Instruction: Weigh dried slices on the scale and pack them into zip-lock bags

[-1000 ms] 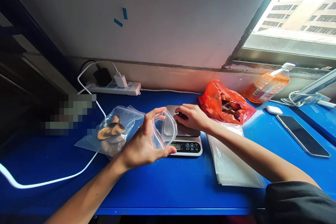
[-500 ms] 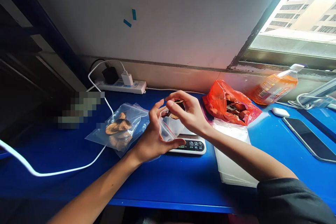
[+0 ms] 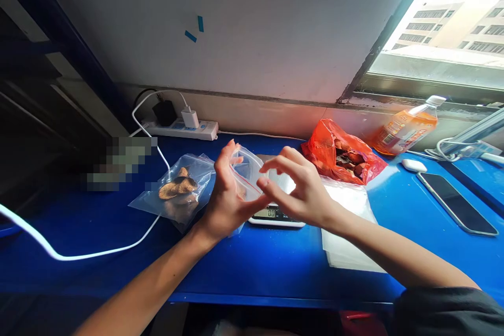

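My left hand point(image 3: 228, 199) is closed round the side of a clear zip bag point(image 3: 249, 170) with a red seal line, its mouth spread open. At the bag's right edge, my right hand point(image 3: 301, 189) has its thumb and fingers curved and apart, with nothing visible between them. Whether its fingertips touch the plastic I cannot tell. Both hands are above a kitchen scale point(image 3: 271, 223) whose display reads 0.0; they hide part of it. Behind my right hand stands a red plastic bag point(image 3: 321, 149) holding brown dried peel-like pieces point(image 3: 356, 158).
Clear bags point(image 3: 147, 202) with tan dried pieces point(image 3: 177, 189) lie left. Flat clear bags point(image 3: 350, 252) are stacked right. Further right are an orange drink bottle point(image 3: 405, 128), a white case point(image 3: 414, 165) and a phone point(image 3: 457, 203). A white cable point(image 3: 98, 256) loops from a power strip point(image 3: 208, 131).
The dark brown piece in my right hand is out of sight there. My right hand has lowered and its fingers have spread; the bag's mouth shows wider in my left hand.
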A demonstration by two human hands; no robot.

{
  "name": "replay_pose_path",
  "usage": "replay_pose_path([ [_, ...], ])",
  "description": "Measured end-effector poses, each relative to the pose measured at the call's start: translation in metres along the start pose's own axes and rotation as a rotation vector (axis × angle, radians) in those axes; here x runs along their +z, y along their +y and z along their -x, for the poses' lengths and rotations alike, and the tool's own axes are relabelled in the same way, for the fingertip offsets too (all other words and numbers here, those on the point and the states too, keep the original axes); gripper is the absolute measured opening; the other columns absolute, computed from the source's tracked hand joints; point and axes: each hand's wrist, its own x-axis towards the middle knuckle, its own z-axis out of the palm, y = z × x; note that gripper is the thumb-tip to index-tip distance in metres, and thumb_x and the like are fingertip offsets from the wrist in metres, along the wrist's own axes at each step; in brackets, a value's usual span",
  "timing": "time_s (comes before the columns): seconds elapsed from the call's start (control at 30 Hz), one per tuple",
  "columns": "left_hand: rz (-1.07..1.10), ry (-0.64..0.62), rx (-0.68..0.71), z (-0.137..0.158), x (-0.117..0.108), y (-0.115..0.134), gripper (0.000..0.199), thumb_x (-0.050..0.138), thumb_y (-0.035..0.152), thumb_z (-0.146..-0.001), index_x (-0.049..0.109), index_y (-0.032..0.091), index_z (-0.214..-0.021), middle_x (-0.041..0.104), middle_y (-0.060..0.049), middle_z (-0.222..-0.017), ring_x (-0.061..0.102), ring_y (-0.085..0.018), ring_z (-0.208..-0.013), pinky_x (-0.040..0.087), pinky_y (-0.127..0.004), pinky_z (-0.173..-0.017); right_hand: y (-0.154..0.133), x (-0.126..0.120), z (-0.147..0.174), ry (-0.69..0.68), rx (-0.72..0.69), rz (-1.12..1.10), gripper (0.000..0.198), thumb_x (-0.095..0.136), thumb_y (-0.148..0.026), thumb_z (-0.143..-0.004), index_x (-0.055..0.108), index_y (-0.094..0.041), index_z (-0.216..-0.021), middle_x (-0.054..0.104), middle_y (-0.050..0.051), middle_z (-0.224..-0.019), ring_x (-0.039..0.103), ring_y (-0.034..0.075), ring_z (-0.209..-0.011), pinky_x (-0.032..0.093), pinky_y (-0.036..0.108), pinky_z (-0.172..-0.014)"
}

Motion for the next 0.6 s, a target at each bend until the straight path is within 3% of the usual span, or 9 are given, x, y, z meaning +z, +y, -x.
replay_pose_path([
  [0.17,-0.222,-0.005,0.088,0.005,0.006,0.012,0.114,0.081,0.055,-0.058,0.013,0.029,-0.145,0.025,-0.018,-0.148,0.037,-0.038,-0.132,0.037,-0.057,-0.103,-0.014,-0.008,0.018,-0.245,0.042,-0.109,0.021,0.056,-0.033,-0.088,0.062,-0.019,-0.073,0.055,0.000,-0.065,0.048,0.010,-0.056,0.036,0.023,-0.051],
  [0.3,-0.066,-0.112,0.108,0.002,-0.004,0.020,0.113,0.077,0.064,-0.060,0.012,0.027,-0.144,0.020,-0.019,-0.151,0.032,-0.038,-0.136,0.035,-0.056,-0.106,-0.007,-0.013,0.023,-0.020,0.071,-0.142,0.022,0.057,-0.028,-0.086,0.055,-0.018,-0.066,0.055,-0.001,-0.063,0.048,0.009,-0.057,0.038,0.023,-0.054],
  [0.4,0.198,-0.080,-0.015,-0.008,-0.013,0.024,0.086,0.061,0.058,-0.081,0.012,0.024,-0.143,0.044,-0.018,-0.137,0.049,-0.029,-0.123,0.042,-0.049,-0.101,0.002,-0.019,0.025,0.159,0.176,-0.269,0.020,0.057,-0.032,-0.086,0.055,-0.018,-0.071,0.057,0.000,-0.064,0.053,0.010,-0.059,0.042,0.024,-0.055],
  [0.47,0.319,-0.076,-0.156,-0.012,-0.013,0.026,0.064,0.054,0.049,-0.089,0.023,0.022,-0.139,0.059,-0.012,-0.117,0.058,-0.024,-0.109,0.045,-0.046,-0.097,0.008,-0.022,0.030,0.230,0.213,-0.381,0.017,0.058,-0.034,-0.085,0.056,-0.019,-0.078,0.059,-0.001,-0.065,0.056,0.011,-0.058,0.046,0.025,-0.055],
  [0.6,0.423,-0.188,-0.344,-0.009,-0.002,0.025,0.035,0.057,0.043,-0.088,0.055,0.018,-0.113,0.065,-0.009,-0.104,0.061,-0.022,-0.100,0.049,-0.039,-0.089,0.020,-0.022,0.046,0.321,0.236,-0.452,0.014,0.060,-0.033,-0.085,0.057,-0.020,-0.088,0.059,-0.002,-0.064,0.058,0.011,-0.054,0.050,0.025,-0.052],
])
